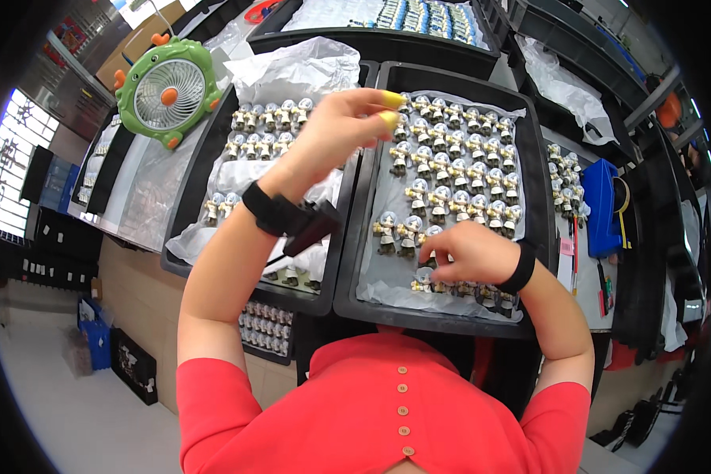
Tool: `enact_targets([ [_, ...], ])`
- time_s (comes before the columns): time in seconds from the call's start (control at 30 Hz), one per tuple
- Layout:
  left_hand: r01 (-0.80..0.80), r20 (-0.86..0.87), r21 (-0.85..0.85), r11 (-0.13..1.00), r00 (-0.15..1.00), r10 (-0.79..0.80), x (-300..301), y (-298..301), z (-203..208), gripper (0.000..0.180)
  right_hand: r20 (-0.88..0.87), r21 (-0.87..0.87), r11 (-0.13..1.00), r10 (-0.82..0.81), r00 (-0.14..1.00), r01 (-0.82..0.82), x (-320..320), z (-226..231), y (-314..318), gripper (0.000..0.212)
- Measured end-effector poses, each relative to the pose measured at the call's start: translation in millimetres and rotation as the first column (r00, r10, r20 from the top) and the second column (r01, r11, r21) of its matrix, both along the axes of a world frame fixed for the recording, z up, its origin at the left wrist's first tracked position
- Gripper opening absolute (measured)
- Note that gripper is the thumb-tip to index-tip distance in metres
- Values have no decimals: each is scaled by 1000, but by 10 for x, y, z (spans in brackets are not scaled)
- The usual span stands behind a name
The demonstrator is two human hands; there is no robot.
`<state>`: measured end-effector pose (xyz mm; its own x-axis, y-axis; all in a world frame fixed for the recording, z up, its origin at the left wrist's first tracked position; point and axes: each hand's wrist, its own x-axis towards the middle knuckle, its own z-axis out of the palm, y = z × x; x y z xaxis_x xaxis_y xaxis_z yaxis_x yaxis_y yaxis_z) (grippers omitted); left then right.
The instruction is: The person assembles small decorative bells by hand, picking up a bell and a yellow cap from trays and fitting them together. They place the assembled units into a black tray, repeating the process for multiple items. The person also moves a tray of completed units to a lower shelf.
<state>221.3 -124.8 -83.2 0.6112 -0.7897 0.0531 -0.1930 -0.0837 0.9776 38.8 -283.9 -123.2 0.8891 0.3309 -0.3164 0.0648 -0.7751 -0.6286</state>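
It was a factory workbench: black trays point(533, 158) held rows of identical figurines point(450, 170), with more trays stacked around.

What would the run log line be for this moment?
left hand: raised over trays, yellow fingertip covers | right hand: on figurine in right tray | fan: far left

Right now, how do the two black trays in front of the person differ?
The right tray holds many small figurines in close rows; the left tray holds fewer, with crumpled white sheet showing. The right hand rests low on the right tray; the left hand is raised. Both trays are black and sheet-lined.
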Motion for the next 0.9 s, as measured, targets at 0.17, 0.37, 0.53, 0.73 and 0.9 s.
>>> enact_targets([
  [0.17,210,-154,-81,974,963,-220,-379,-202,-3,32,96,-158,982,116,989,-100,-127,-226,63,35],
  [0.37,249,-495,24,968,844,-204,-525,-197,-382,29,1,-129,983,128,992,-127,-47,-91,70,32],
  [0.53,327,-557,43,944,792,-249,-597,-79,-444,34,175,174,981,50,983,-81,-68,83,-55,29],
  [0.73,486,-736,-64,871,566,-370,-558,-43,-352,40,240,339,937,-169,956,81,-16,246,-195,30],
  [0.9,406,-740,-118,906,573,-353,-488,-120,-276,39,314,498,858,-311,897,123,34,263,-275,27],
])
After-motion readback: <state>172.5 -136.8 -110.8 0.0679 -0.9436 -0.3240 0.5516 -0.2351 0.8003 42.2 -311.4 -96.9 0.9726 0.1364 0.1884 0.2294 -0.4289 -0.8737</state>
